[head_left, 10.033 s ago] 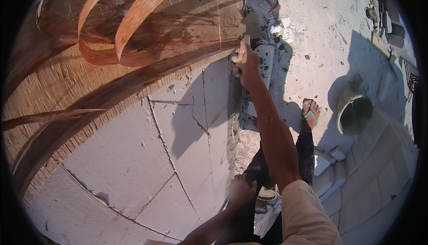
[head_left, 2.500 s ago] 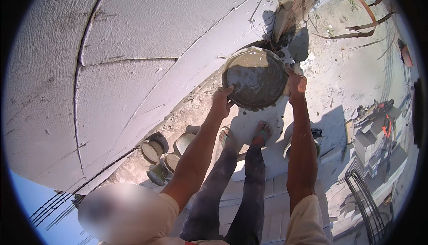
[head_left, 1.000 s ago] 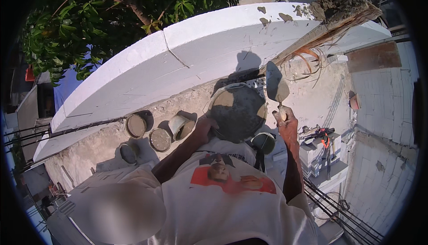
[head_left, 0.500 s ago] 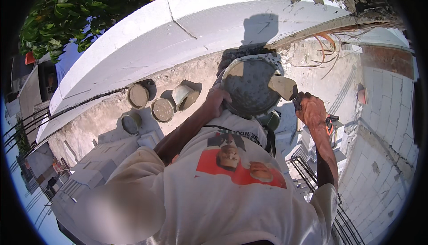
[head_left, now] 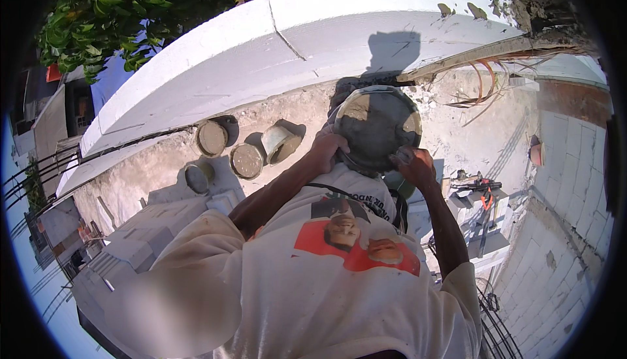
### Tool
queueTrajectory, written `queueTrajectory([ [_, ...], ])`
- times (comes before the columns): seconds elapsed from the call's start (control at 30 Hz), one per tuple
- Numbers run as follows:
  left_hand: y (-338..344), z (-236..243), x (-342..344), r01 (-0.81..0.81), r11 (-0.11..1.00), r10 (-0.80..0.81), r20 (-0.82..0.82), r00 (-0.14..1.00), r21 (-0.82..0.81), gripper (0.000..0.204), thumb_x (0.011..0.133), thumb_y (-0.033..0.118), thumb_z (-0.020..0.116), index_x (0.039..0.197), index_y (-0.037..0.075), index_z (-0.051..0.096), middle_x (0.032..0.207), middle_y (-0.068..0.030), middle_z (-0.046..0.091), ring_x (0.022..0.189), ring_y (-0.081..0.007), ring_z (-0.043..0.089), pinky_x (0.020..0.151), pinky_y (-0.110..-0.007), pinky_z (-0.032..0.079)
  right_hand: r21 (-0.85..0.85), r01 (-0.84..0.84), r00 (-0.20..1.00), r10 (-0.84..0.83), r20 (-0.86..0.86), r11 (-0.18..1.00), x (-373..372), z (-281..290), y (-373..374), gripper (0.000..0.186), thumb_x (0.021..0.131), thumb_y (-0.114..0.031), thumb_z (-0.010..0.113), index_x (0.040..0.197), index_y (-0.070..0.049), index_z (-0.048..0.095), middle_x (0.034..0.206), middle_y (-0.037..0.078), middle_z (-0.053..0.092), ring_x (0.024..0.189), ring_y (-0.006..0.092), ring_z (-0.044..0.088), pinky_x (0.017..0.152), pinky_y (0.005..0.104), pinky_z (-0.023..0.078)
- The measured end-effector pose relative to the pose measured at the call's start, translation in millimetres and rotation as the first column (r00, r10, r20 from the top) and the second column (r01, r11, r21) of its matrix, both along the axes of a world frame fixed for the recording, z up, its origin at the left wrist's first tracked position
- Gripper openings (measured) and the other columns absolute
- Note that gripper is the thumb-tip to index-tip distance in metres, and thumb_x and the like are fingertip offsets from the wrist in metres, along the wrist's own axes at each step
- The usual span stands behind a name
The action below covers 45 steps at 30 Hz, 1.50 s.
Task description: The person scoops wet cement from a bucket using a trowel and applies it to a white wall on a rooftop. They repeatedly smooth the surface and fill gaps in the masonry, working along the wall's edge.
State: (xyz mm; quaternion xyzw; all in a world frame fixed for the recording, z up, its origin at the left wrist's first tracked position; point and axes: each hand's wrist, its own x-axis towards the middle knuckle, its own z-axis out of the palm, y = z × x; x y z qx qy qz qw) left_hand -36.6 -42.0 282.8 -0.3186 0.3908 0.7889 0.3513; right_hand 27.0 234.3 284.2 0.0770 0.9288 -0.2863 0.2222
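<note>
A round bucket (head_left: 373,101) of wet grey mortar (head_left: 375,130) is in front of my chest, partly in shadow. My left hand (head_left: 328,150) grips its left side near the rim. At the lower right of the rim, my right hand (head_left: 415,165) is closed with its fingers curled. The trowel that hand held half a second ago is hardly visible now; its blade seems hidden in the dark mortar. Left of the bucket stand several smaller mortar-filled pails, among them a round pail (head_left: 247,161) and a tilted pale pail (head_left: 277,143).
A long white block wall (head_left: 215,78) curves across the far side. Stacked pale blocks (head_left: 147,231) lie at the lower left. Tools (head_left: 480,186) rest on blocks at the right, near a block wall (head_left: 565,182). Loose orange strapping (head_left: 486,84) lies beyond, and dark rebar (head_left: 499,323) below.
My right hand has moved left and inward to the bucket's rim, and the trowel blade has dropped from view. My left hand stays on the bucket. The whole view has shifted slightly.
</note>
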Motion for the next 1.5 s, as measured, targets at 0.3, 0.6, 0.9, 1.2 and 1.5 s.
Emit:
queueTrajectory([
  [0.3, -2, -24, 2, 0.007, 1.0, -0.008, 0.04, 0.999, 0.016, 0.028, 0.074, -0.013, 0.057, 0.096, 0.003, 0.063, 0.087, -0.0091, 0.065, 0.075, -0.0217, 0.066, 0.063, -0.034, 0.056, -0.191, 0.183, 0.982, -0.172, 0.073, 0.964, 5, 66, -6, 0.054, 0.085, -0.042, 0.076, 0.118, 0.001, 0.071, 0.116, 0.02, 0.072, 0.112, 0.0342, 0.068, 0.096, 0.0414, 0.053],
  [0.6, 10, -30, -10, 0.118, 0.993, -0.118, -0.004, 0.993, 0.018, 0.032, 0.071, -0.009, 0.057, 0.1, 0.003, 0.063, 0.091, -0.0087, 0.064, 0.084, -0.0223, 0.065, 0.07, -0.034, 0.055, -0.26, 0.122, 0.969, -0.172, -0.18, 0.958, -27, 207, 15, 0.021, 0.092, -0.021, 0.073, 0.099, -0.001, 0.071, 0.078, 0.012, 0.07, 0.067, 0.021, 0.064, 0.067, 0.0343, 0.052],
  [0.9, 2, -87, 3, 0.235, 0.964, -0.258, -0.239, 0.936, -0.122, 0.026, 0.073, -0.007, 0.059, 0.096, 0.004, 0.064, 0.09, -0.0077, 0.065, 0.088, -0.0223, 0.065, 0.076, -0.036, 0.053, -0.972, 0.168, 0.729, -0.684, 0.01, 0.165, -177, 239, 120, 0.018, 0.098, -0.015, 0.056, 0.102, 0.002, 0.06, 0.069, 0.009, 0.057, 0.045, 0.0152, 0.047, 0.038, 0.0286, 0.037],
  [1.2, 10, -46, -6, 0.056, 0.998, -0.052, 0.087, 0.995, -0.037, 0.018, 0.073, -0.005, 0.06, 0.087, 0.005, 0.064, 0.082, -0.007, 0.065, 0.079, -0.0217, 0.064, 0.073, -0.036, 0.052, -0.681, 0.012, 0.485, -0.6, -0.636, 0.732, -175, 273, 130, 0.025, 0.099, -0.019, 0.063, 0.106, 0.004, 0.065, 0.08, 0.008, 0.062, 0.06, 0.0139, 0.055, 0.054, 0.0283, 0.046],
  [1.5, -8, -113, 8, 0.014, 0.817, -0.577, -0.816, 0.036, -0.576, 0.017, 0.075, -0.002, 0.066, 0.089, 0.008, 0.064, 0.1, -0.0129, 0.067, 0.094, -0.0289, 0.066, 0.081, -0.039, 0.053, 0.424, -0.075, 0.972, 0.161, -0.171, 0.903, -54, 163, 70, 0.023, 0.084, -0.022, 0.078, 0.099, -0.006, 0.072, 0.089, 0.016, 0.071, 0.081, 0.0355, 0.072, 0.069, 0.047, 0.056],
])
